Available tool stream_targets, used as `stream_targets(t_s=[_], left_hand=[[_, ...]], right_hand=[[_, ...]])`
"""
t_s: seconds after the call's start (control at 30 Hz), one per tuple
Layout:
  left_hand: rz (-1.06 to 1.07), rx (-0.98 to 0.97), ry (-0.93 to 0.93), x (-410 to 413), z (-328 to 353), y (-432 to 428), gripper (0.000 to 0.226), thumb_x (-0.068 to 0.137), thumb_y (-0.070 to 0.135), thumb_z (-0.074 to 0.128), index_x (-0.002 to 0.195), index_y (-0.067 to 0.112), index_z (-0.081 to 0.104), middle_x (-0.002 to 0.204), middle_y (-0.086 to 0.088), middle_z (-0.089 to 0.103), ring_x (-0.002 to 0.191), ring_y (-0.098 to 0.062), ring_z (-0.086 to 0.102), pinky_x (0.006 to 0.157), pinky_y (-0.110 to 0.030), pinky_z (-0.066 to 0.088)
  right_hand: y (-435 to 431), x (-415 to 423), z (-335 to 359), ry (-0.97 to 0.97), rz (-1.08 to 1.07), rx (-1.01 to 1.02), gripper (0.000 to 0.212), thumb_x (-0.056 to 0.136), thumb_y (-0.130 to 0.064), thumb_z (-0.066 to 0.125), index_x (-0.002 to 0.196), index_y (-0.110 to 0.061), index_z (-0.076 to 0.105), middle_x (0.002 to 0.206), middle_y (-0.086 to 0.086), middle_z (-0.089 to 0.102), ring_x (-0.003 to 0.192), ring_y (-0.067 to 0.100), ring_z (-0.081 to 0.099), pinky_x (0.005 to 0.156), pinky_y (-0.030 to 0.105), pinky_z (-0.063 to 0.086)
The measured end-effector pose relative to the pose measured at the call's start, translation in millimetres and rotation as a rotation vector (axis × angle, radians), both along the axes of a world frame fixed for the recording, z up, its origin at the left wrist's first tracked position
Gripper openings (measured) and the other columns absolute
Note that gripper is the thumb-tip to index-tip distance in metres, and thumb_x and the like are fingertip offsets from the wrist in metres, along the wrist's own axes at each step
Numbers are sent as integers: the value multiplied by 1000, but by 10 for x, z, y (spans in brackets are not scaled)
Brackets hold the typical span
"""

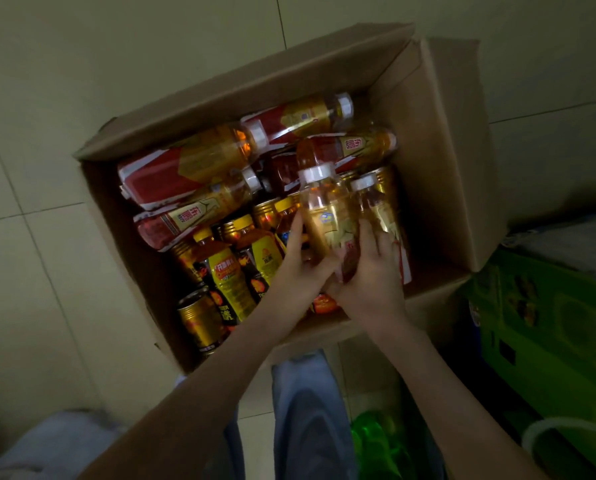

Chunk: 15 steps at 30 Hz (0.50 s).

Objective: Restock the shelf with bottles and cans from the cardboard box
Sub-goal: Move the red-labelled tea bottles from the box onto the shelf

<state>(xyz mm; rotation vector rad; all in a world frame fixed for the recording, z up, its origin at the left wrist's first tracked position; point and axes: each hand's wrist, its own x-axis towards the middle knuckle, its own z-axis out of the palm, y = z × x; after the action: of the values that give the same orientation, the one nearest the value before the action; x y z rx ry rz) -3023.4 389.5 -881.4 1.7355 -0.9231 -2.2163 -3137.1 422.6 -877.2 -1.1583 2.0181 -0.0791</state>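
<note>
Now left grip (300, 261) clasps left bottle (324, 216), right grip (372, 275) clasps right bottle (376, 209); both upright, caps toward frame top, bases still inside cardboard box (438, 168).

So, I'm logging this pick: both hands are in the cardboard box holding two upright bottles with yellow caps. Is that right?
Not quite: the caps are white, not yellow. The head view shows the left hand and right hand in the cardboard box holding the left bottle and the right bottle upright, both white-capped. Yellow caps are on the smaller bottles beside them.
</note>
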Motion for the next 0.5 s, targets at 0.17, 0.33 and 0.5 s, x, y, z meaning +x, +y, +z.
stream_targets(t_s=[0.17, 0.33, 0.5], left_hand=[[158, -21, -44, 85, -97, -215, 68, 85, 18, 70, 135, 32, 26, 104, 11, 66, 88, -2, 67, 67, -17, 55], [108, 69, -95, 429, -168, -345, 56, 86, 24, 67, 125, 39, 31, 112, 9, 61, 88, -4, 67, 62, -18, 54], [43, 99, -112, 585, -38, -329, 51, 86, 26, 67, 124, 37, 35, 109, 11, 61, 93, -6, 65, 67, -21, 53]], right_hand=[[-156, -125, 77, -311, -3, -13, 69, 91, -33, 61, 150, -29, 25, 144, 2, 35, 130, 11, 32, 107, 29, 31], [-130, -577, -455, 0, -189, 197, 94, 82, -43, 70, 151, -23, 10, 150, 11, 25, 138, 31, 24, 108, 54, 31], [-18, -567, -595, 29, -178, 216, 92, 78, -29, 76, 148, -13, 18, 138, 16, 41, 123, 35, 47, 98, 51, 44]])
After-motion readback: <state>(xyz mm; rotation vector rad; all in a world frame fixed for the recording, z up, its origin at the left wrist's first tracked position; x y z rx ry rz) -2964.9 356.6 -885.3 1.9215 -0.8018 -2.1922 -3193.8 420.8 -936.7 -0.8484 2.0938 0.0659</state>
